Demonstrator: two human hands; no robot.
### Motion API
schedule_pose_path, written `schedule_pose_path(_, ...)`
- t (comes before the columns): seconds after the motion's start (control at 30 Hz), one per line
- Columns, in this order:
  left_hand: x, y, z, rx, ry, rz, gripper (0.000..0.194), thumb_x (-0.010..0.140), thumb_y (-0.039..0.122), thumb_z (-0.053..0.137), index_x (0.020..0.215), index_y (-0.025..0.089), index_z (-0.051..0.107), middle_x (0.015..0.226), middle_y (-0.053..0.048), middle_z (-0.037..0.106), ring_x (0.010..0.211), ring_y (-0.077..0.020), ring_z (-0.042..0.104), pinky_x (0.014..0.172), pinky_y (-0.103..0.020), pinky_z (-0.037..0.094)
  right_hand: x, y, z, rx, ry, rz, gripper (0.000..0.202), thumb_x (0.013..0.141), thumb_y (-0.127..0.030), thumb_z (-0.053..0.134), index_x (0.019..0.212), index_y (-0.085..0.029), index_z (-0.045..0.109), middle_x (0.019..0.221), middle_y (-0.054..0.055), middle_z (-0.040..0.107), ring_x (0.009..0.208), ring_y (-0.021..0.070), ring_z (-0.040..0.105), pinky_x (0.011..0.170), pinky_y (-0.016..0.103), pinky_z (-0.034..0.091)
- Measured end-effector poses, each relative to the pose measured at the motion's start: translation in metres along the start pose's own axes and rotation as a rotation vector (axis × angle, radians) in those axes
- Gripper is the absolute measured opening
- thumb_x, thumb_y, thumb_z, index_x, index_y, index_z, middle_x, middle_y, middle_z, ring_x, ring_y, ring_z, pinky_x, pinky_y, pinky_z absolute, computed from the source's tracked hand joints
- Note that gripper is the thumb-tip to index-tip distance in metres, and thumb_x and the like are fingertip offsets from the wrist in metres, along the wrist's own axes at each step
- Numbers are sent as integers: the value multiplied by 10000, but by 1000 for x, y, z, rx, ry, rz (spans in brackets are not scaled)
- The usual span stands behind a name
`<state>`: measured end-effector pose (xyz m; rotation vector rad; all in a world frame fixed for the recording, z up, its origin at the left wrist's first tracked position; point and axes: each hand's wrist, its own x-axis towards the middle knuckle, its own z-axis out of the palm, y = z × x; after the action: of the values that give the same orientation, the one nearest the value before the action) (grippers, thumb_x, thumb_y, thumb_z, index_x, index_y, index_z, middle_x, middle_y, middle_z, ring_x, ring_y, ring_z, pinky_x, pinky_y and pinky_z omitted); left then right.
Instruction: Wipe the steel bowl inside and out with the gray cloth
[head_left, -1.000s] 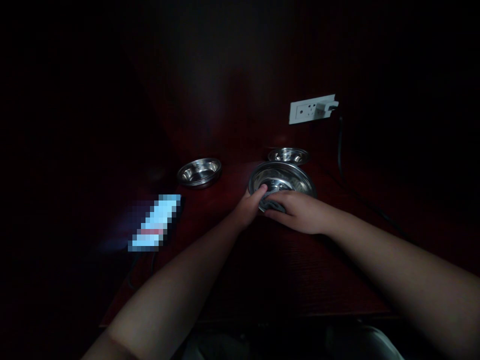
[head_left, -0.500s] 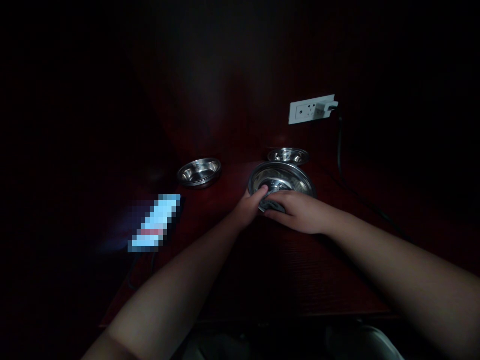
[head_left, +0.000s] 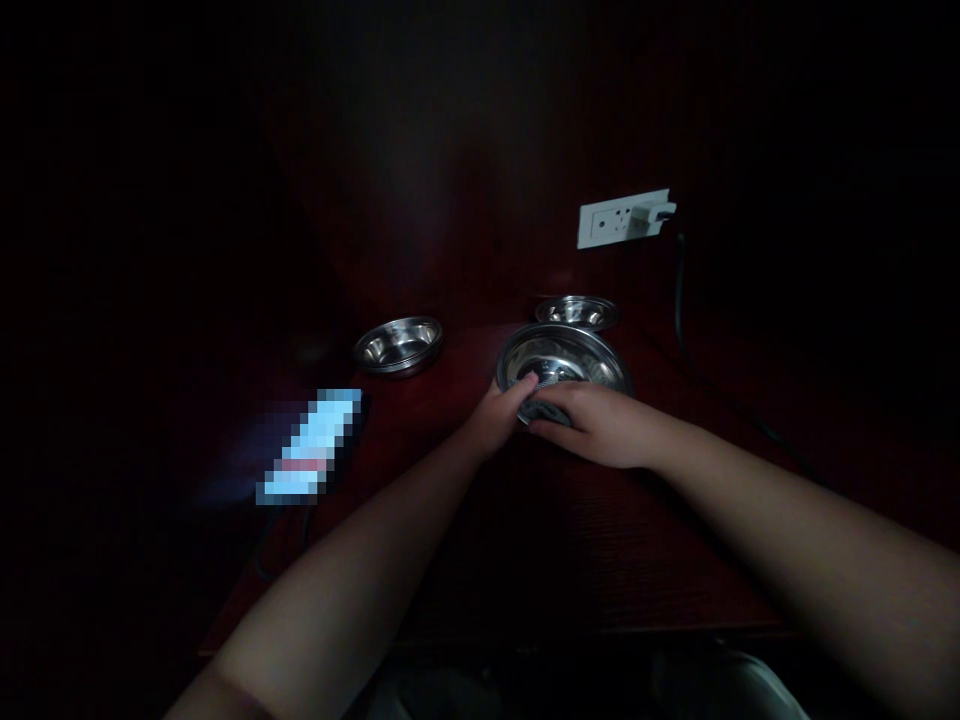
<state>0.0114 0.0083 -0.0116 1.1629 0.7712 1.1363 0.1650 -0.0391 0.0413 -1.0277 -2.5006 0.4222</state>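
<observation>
A shiny metal bowl [head_left: 585, 352] is tilted toward me above the dark red table. My left hand [head_left: 501, 412] grips its left rim, the thumb over the inside edge and the other fingers hidden behind it. Closed round a dark grey cloth [head_left: 546, 411], my right hand [head_left: 596, 422] presses it against the bowl's near inner side. Just behind stands another metal bowl [head_left: 576, 312]. Farther left, a metal bowl [head_left: 399, 345], perhaps stacked on another, rests on the table.
A lit, pixelated screen [head_left: 311, 448] lies at the left with a thin cable below it. On the back wall is a white socket panel [head_left: 611, 222] with a plug; a black cord [head_left: 679, 300] runs down to the right. The table's front edge [head_left: 600, 632] crosses below.
</observation>
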Motion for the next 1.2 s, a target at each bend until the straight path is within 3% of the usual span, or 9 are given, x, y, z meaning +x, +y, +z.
schedule_pose_path(0.63,-1,2,0,9,0,1,456,715,392,679,1094,145,628,1098,-117,670,1122,-290,561,1006,-443,378,0,-1,0,-5,3,8,262,891,-333,493,1041,-156,615,1054,103,670,946,218,614,847,355,451)
schedule_pose_path(1.03,0,1,1,14,10,7,406,708,382,676,1030,136,636,1229,-119,606,1145,-288,542,1003,-434,386,0,0,0,1,1,-6,248,894,-332,490,1033,-165,610,1056,97,669,935,209,616,841,348,453)
schedule_pose_path(1.2,-1,1,0,6,-3,21,408,704,367,681,1039,141,632,1173,-116,635,1149,-286,540,1005,-433,383,0,0,0,-4,8,-1,241,893,-335,491,1023,-170,611,1052,96,669,931,209,615,835,350,455)
